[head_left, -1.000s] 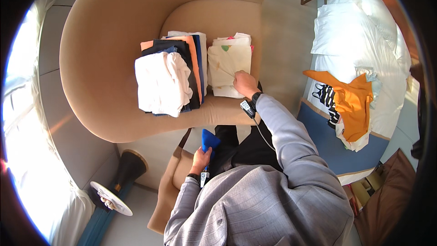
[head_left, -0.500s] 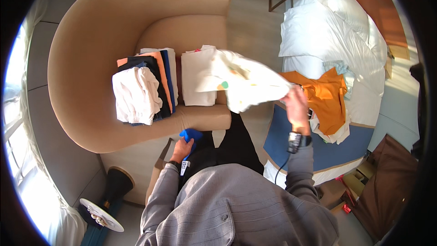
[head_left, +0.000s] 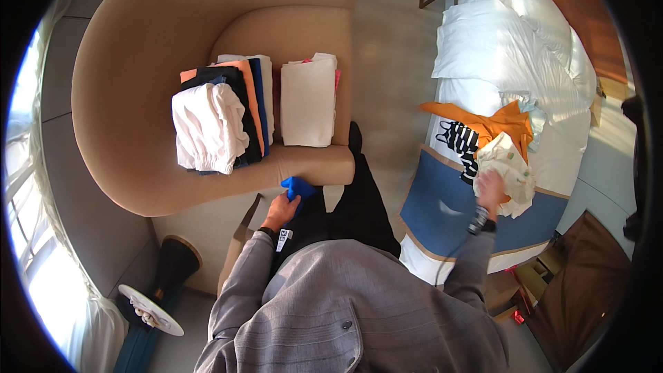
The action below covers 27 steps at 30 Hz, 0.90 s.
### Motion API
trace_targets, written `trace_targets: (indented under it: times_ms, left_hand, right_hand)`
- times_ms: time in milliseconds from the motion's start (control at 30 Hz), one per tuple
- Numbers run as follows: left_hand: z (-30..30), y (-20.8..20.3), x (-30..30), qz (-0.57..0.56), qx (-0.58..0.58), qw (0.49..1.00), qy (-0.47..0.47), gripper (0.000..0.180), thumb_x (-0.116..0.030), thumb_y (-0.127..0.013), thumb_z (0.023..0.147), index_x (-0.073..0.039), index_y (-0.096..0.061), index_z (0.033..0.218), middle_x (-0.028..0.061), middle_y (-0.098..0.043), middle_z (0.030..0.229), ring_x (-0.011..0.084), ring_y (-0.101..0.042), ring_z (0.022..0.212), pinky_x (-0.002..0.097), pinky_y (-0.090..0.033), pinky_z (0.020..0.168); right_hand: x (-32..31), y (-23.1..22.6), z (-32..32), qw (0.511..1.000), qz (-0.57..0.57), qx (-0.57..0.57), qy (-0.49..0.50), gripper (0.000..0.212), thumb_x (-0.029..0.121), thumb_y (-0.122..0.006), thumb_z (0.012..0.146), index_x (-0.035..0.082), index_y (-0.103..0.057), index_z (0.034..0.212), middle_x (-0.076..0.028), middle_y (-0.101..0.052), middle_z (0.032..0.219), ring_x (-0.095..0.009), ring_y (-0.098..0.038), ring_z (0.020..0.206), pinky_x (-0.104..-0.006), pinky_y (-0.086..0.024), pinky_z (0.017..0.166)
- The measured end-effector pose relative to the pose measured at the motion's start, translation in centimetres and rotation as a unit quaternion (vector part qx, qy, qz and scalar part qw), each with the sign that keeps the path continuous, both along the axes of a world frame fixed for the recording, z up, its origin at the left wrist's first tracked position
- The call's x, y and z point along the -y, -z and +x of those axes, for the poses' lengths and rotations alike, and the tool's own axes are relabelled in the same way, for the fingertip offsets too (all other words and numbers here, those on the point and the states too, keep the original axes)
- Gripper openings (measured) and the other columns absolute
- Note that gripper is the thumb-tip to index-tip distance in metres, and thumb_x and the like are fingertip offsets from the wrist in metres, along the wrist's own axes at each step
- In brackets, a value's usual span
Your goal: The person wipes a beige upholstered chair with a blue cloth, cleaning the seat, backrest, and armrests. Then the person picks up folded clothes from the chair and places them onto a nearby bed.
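Observation:
My left hand [head_left: 280, 211] is closed around a bright blue cloth [head_left: 298, 188], held low beside my left thigh near the front of the armchair. Over at the bed, my right hand [head_left: 491, 189] touches the lower edge of a white patterned cloth [head_left: 510, 159]. Motion blurs its fingers, so their grip on the cloth is unclear. The cloth lies bunched over an orange garment [head_left: 507, 121]. Beside them is a black-and-white striped garment [head_left: 461, 139], partly covered.
The tan armchair [head_left: 131, 90] bears a stack of folded clothes topped by white gathered fabric [head_left: 207, 128], and a second folded white pile [head_left: 309, 103]. A blue runner [head_left: 442, 207] crosses the white bed [head_left: 476, 38]. A black lamp-like stand [head_left: 173, 262] is at lower left.
My right hand has carried the white patterned cloth from above the chair's front rightward onto the bed pile. The striped garment shows more now. My left hand still holds the blue cloth.

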<state>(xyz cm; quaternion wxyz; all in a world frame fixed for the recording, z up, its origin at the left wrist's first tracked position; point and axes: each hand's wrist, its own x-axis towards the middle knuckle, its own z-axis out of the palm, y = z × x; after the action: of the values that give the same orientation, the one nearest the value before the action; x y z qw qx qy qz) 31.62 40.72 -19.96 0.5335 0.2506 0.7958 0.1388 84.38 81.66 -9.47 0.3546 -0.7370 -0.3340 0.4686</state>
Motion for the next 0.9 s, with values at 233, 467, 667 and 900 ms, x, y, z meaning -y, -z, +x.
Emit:
trace_targets:
  times_ms: [233,467,667,900]
  left_hand:
    - [-0.6,-1.0,4.1,-0.017,-0.005,0.998,-0.067,0.049,-0.046,-0.063,0.097,0.001,-0.07,0.11,0.0317,-0.071,0.101,0.0514,-0.066,0.102,0.0561,-0.053,0.089]
    - [1.1,-3.0,8.8,-0.073,-0.001,0.987,-0.146,0.045,-0.043,-0.065,0.097,0.001,-0.07,0.108,0.0304,-0.072,0.096,0.0498,-0.068,0.099,0.0538,-0.054,0.084]
    - [2.9,-2.3,10.1,-0.076,0.021,0.982,-0.17,0.044,-0.042,-0.065,0.097,0.002,-0.069,0.104,0.028,-0.072,0.092,0.0462,-0.07,0.092,0.0513,-0.054,0.08]
    - [2.5,-2.0,7.9,-0.058,0.001,0.989,-0.135,0.045,-0.042,-0.065,0.097,0.002,-0.068,0.104,0.0284,-0.072,0.092,0.0476,-0.07,0.093,0.0525,-0.054,0.08]
  right_hand:
    - [9.8,18.3,-31.2,0.872,-0.187,0.073,-0.448,0.026,0.025,-0.067,0.094,0.0,-0.071,0.092,-0.015,-0.073,0.083,-0.026,-0.067,0.069,-0.0418,-0.052,0.062]
    - [12.8,22.1,-41.7,0.745,-0.168,0.231,-0.603,0.043,0.032,-0.06,0.091,-0.008,-0.073,0.093,-0.035,-0.069,0.098,-0.051,-0.068,0.101,-0.0532,-0.054,0.09]
    - [12.6,20.6,-42.2,0.738,-0.144,0.264,-0.604,0.03,0.022,-0.059,0.092,-0.002,-0.074,0.1,-0.031,-0.072,0.103,-0.049,-0.069,0.1,-0.0545,-0.055,0.087]
    - [14.3,18.1,-43.2,0.66,0.103,0.266,-0.695,0.017,0.02,-0.063,0.093,0.003,-0.068,0.095,-0.019,-0.07,0.095,-0.041,-0.07,0.092,-0.0538,-0.056,0.081]
